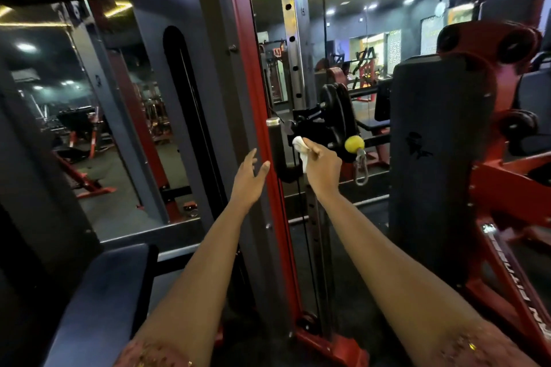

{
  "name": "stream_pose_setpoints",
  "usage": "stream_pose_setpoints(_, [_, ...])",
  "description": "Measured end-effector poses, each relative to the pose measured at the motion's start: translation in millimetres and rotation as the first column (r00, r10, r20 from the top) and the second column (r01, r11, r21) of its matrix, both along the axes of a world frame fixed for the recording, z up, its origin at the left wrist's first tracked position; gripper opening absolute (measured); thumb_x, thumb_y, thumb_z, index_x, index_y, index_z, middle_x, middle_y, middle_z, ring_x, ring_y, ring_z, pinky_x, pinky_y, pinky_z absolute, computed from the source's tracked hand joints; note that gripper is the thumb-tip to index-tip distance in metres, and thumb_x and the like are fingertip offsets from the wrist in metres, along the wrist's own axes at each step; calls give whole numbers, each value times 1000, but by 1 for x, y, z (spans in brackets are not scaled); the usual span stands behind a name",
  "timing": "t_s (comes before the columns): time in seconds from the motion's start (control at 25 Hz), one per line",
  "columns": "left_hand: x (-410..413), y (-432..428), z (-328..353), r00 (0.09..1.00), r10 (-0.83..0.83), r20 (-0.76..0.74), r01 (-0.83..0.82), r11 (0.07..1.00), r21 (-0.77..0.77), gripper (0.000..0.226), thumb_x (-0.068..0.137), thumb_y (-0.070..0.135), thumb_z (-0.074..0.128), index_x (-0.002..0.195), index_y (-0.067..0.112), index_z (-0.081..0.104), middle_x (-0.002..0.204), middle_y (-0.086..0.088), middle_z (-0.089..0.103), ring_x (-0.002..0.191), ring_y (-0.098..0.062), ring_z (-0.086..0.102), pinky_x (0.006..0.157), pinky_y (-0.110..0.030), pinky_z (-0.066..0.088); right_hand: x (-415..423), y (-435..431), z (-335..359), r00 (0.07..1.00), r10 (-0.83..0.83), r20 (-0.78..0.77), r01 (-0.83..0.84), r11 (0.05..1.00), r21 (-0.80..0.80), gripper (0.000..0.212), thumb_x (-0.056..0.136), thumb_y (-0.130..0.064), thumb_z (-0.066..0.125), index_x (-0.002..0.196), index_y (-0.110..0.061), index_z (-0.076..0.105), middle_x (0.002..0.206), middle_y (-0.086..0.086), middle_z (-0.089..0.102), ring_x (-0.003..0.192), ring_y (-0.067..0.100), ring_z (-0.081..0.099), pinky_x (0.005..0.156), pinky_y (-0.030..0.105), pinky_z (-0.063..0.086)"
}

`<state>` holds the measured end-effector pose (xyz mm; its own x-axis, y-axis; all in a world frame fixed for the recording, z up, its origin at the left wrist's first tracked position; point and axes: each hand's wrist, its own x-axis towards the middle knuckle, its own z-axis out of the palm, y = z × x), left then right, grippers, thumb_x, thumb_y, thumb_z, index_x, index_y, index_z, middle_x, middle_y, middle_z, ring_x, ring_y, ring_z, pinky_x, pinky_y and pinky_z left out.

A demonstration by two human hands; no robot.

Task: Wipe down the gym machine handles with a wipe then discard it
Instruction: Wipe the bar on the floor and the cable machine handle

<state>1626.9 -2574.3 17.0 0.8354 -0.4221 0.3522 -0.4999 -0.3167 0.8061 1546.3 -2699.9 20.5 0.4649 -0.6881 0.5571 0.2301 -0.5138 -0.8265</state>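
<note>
A black upright handle with a chrome cap sticks up from the cable machine's pulley carriage, just right of the red column. My right hand holds a crumpled white wipe close to the handle's right side; whether the wipe touches it is unclear. My left hand hovers in front of the red column, fingers spread and holding nothing, its thumb close to the handle's left side.
A red upright column and a chrome holed rail rise ahead. A yellow stopper ball with a metal carabiner hangs right of the handle. A dark padded backrest stands at right, a padded seat at lower left.
</note>
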Motion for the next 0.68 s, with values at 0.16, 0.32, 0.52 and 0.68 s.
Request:
stream_pose_setpoints(0.16, [60, -35, 9, 994, -47, -94, 38, 994, -102, 51, 96, 39, 43, 143, 29, 29, 132, 5, 48, 126, -15, 43, 101, -29, 35, 76, -15, 17, 992, -71, 100, 70, 997, 16, 30, 88, 2, 50, 114, -5, 63, 113, 10, 66, 109, 19, 60, 95, 17, 40])
stream_pose_setpoints(0.32, [109, -69, 8, 977, -125, -172, 83, 970, -229, 43, 95, 43, 43, 137, 34, 39, 129, 8, 52, 122, -15, 49, 106, -45, 39, 130, -30, 8, 980, -88, 180, 107, 989, -99, 34, 87, 7, 50, 117, -3, 60, 120, 10, 62, 116, 16, 56, 101, 8, 31])
stream_pose_setpoints(0.52, [127, -85, -4, 938, -230, -259, 117, 914, -387, 39, 92, 49, 46, 127, 35, 50, 130, 2, 56, 121, -20, 52, 104, -51, 40, 151, -28, -24, 965, 13, 261, 53, 968, -244, 34, 85, 5, 52, 119, 1, 58, 123, 13, 59, 117, 8, 49, 98, 3, 33])
stream_pose_setpoints(0.68, [133, -87, -10, 933, -237, -270, 106, 900, -423, 36, 91, 45, 49, 126, 37, 52, 130, 1, 57, 122, -24, 52, 104, -52, 39, 149, -34, -56, 981, 80, 178, -27, 958, -284, 38, 84, 7, 43, 118, 0, 58, 126, 7, 55, 122, 6, 41, 106, 13, 30])
